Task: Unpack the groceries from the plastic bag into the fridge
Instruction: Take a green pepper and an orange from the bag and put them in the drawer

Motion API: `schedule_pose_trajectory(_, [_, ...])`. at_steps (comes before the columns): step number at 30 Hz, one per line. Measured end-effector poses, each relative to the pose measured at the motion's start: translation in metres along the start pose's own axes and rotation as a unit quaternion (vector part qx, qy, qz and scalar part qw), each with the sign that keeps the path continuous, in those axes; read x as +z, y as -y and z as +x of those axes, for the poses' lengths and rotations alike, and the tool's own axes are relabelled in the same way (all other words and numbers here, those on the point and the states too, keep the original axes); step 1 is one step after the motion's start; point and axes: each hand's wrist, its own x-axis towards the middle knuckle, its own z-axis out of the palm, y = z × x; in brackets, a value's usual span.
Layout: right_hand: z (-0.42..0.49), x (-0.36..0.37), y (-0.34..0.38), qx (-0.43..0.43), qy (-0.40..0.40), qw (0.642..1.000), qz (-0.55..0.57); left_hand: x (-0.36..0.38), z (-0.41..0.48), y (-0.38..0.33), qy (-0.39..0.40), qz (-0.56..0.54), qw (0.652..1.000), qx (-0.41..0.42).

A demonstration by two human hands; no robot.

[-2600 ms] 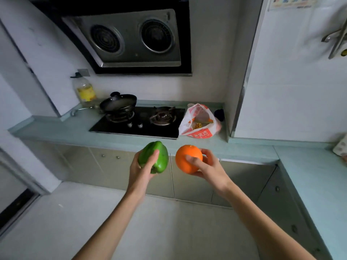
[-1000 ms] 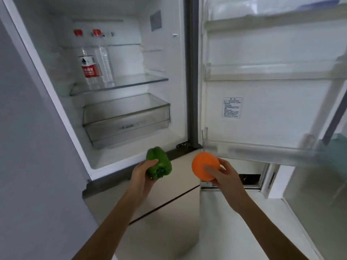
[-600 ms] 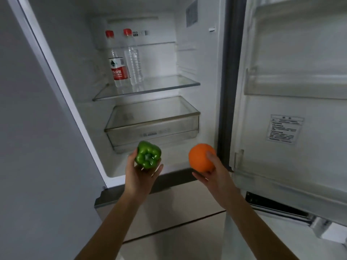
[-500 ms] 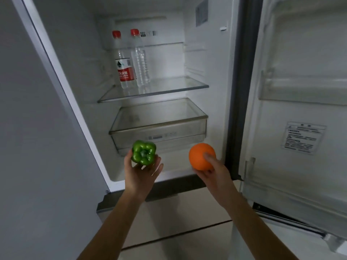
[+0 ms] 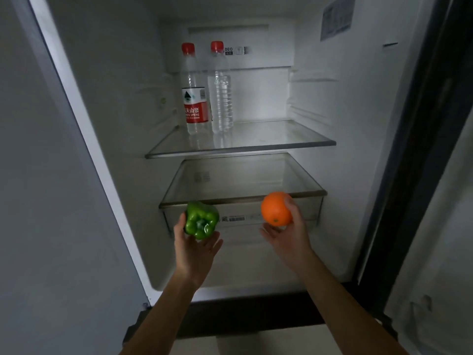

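Nearest, the left hand (image 5: 195, 248) cups a glossy green bell pepper (image 5: 201, 219) from below, and the right hand (image 5: 286, 237) wraps its fingers round a smooth round orange (image 5: 276, 208). Both are held just before the clear plastic crisper drawer (image 5: 243, 199) of the open white fridge (image 5: 358, 124), and neither is stowed yet. Beyond, the glass shelf (image 5: 281, 143) bears two red-capped clear water bottles (image 5: 195, 90). The plastic bag is out of view, so I cannot tell what is left in it.

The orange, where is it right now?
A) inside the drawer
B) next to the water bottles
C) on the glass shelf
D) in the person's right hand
D: the right hand grips the orange in front of the drawer, not yet set down.
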Motion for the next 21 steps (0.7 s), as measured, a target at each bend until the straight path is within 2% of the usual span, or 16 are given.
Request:
schedule_pose_trajectory(3, [0.010,-0.003,-0.012,0.000,-0.018,1.000,-0.012,-0.009,0.002,0.000,0.030,0.009,1.000,-0.002])
schedule_pose_trajectory(6, [0.013,-0.011,-0.019,0.003,-0.013,1.000,-0.002,-0.007,0.003,0.000,0.061,-0.029,0.997,0.027])
schedule_pose_trajectory(13, [0.015,-0.017,-0.014,0.005,-0.025,0.999,0.039,0.001,-0.005,-0.001,0.015,-0.028,0.999,0.010])
schedule_pose_trajectory(17, [0.007,-0.019,-0.018,0.001,-0.018,0.998,0.057,0.005,-0.010,0.007,0.029,-0.066,0.997,-0.024])
schedule_pose_trajectory(21, [-0.007,-0.026,-0.027,-0.010,-0.045,0.997,0.066,-0.001,-0.016,0.013,0.039,-0.077,0.996,-0.031])
